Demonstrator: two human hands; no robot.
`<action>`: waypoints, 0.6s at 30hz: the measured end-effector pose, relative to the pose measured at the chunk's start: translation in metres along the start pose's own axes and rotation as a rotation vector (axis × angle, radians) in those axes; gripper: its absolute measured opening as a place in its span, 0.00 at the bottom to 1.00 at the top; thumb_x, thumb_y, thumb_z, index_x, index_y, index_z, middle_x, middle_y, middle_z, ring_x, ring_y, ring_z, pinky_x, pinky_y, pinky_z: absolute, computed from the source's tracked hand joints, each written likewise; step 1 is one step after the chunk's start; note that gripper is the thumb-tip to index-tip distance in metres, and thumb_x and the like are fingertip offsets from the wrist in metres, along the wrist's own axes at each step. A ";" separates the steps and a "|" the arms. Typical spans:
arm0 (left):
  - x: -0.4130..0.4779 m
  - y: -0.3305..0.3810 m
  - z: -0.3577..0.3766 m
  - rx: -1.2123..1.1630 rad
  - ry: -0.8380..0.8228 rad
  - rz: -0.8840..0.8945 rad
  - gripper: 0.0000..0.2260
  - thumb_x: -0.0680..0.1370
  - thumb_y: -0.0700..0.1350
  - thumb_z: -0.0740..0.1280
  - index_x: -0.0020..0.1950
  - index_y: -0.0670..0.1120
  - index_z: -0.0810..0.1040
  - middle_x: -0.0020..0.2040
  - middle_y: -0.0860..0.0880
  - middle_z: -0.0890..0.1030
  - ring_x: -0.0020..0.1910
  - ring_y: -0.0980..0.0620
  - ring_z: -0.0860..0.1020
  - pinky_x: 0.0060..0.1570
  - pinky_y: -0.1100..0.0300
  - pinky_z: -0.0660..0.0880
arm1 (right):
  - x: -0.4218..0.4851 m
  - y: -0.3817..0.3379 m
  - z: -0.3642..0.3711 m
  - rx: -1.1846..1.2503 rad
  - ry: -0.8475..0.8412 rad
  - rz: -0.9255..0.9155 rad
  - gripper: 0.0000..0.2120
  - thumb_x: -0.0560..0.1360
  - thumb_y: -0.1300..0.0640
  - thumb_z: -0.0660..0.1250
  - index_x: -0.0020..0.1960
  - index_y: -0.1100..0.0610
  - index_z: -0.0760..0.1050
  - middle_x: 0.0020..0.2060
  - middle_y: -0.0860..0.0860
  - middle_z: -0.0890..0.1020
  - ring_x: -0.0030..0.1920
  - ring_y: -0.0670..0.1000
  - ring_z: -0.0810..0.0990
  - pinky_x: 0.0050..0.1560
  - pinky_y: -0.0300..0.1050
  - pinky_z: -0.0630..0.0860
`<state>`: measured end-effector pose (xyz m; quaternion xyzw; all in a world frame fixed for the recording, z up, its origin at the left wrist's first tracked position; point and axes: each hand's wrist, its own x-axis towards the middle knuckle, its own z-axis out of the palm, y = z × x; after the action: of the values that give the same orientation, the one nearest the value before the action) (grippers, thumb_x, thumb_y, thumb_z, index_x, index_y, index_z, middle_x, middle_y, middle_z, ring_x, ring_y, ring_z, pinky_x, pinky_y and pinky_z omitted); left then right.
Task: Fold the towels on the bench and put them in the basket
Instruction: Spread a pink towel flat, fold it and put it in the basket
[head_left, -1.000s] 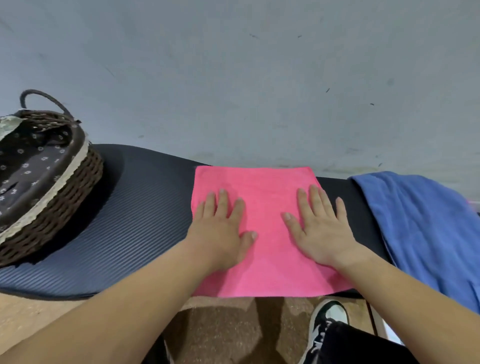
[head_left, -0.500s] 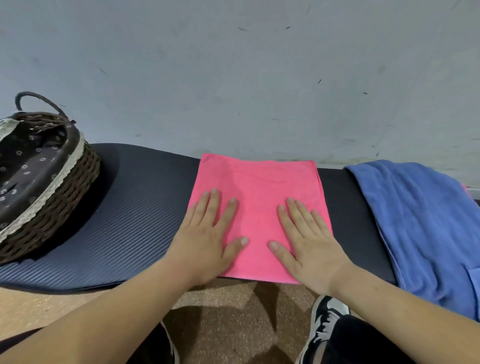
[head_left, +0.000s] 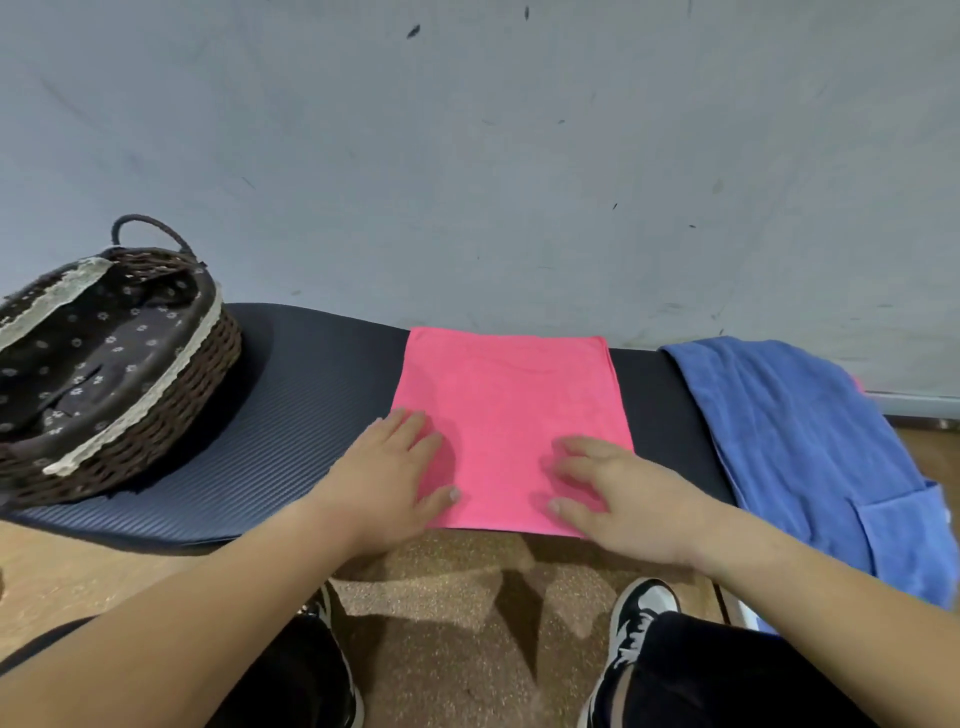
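Right at the middle of the dark ribbed bench (head_left: 311, 415) lies the pink towel (head_left: 511, 415), spread flat as a neat rectangle, its far edge close to the grey wall (head_left: 467, 156) and its near edge level with the front edge of the bench. The left hand (head_left: 387, 478) rests palm down on the towel's near left corner, fingers straight and close together, thumb stretched out along the near edge; part of the palm lies on the bench just beside the cloth. The right hand (head_left: 628, 504) is over the near right corner of the same towel, its fingers loosely bent and blurred, the thumb pointing inward near the front edge; whether it pinches the cloth or only touches it I cannot tell. To the right, apart from the pink towel with a strip of bare bench between them, a blue towel (head_left: 800, 441) lies unfolded and rumpled, draping over the end and the front of the bench. At the left end stands the brown wicker basket (head_left: 171, 415), lined with dark flowered fabric trimmed in pale lace, a loop handle (head_left: 148, 228) rising at its far side; no towel shows in the part of it that is in view. Below the bench, on the speckled brown floor (head_left: 457, 587), the person's black-and-white shoe (head_left: 639, 618) shows beneath dark trousers.
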<state>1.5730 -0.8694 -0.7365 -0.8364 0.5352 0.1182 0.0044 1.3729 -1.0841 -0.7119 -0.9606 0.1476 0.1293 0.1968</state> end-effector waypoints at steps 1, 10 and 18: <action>-0.006 0.002 -0.004 0.021 -0.013 0.070 0.39 0.77 0.71 0.47 0.80 0.47 0.61 0.81 0.45 0.57 0.80 0.45 0.54 0.79 0.51 0.52 | -0.009 -0.004 -0.006 0.011 -0.044 -0.009 0.31 0.79 0.34 0.58 0.78 0.47 0.66 0.79 0.43 0.63 0.78 0.44 0.61 0.78 0.45 0.60; -0.019 0.006 0.018 0.036 0.132 0.250 0.16 0.74 0.56 0.69 0.58 0.51 0.73 0.67 0.52 0.74 0.63 0.50 0.75 0.49 0.53 0.81 | -0.011 -0.003 0.025 -0.058 0.134 -0.029 0.21 0.74 0.33 0.67 0.55 0.48 0.75 0.50 0.40 0.67 0.58 0.45 0.70 0.54 0.42 0.69; -0.013 -0.004 0.007 -0.297 0.192 0.176 0.06 0.79 0.54 0.65 0.48 0.53 0.73 0.52 0.57 0.80 0.52 0.55 0.78 0.50 0.54 0.77 | 0.001 0.025 0.038 0.089 0.215 -0.142 0.21 0.67 0.29 0.70 0.49 0.42 0.72 0.46 0.34 0.68 0.52 0.40 0.66 0.51 0.43 0.71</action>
<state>1.5698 -0.8547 -0.7412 -0.7852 0.5810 0.1155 -0.1805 1.3584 -1.0902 -0.7549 -0.9672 0.1053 0.0048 0.2311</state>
